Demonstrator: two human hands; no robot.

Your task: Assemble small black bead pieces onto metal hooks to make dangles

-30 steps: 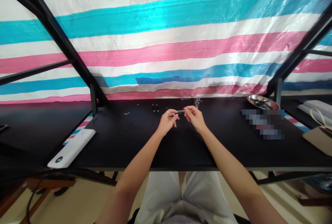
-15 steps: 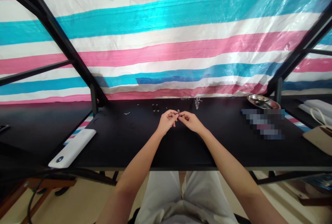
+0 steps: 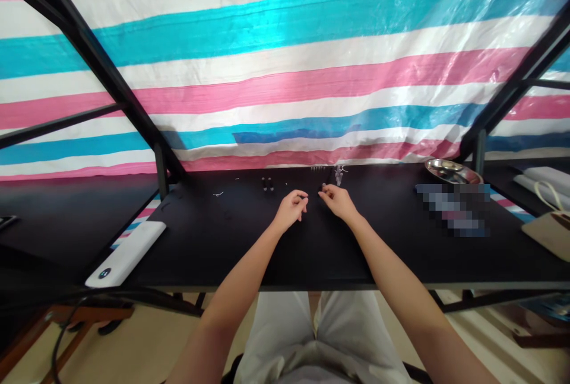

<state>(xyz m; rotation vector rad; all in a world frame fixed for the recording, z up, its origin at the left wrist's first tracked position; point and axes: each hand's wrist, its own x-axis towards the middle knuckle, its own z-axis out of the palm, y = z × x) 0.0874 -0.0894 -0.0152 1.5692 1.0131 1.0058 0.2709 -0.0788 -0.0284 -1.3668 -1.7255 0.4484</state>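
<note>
Can't ID the tiny dark bit [image 3: 321,187] in my R grip [image 3: 340,202], it's part-hidden, nor the pixelated item [image 3: 456,210]; beige bag [image 3: 547,232] is cut off @ R edge.

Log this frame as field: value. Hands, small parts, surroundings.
left hand: fingers curled; contents unclear
right hand: pinching a small dark piece, detail too small to tell
hands: apart
surface: black table
parts left of hands: two pale-ended black pieces, side by side
beyond right hand: pale cluster
table left: white device
table right: metal dish
backdrop: striped sheet
</note>
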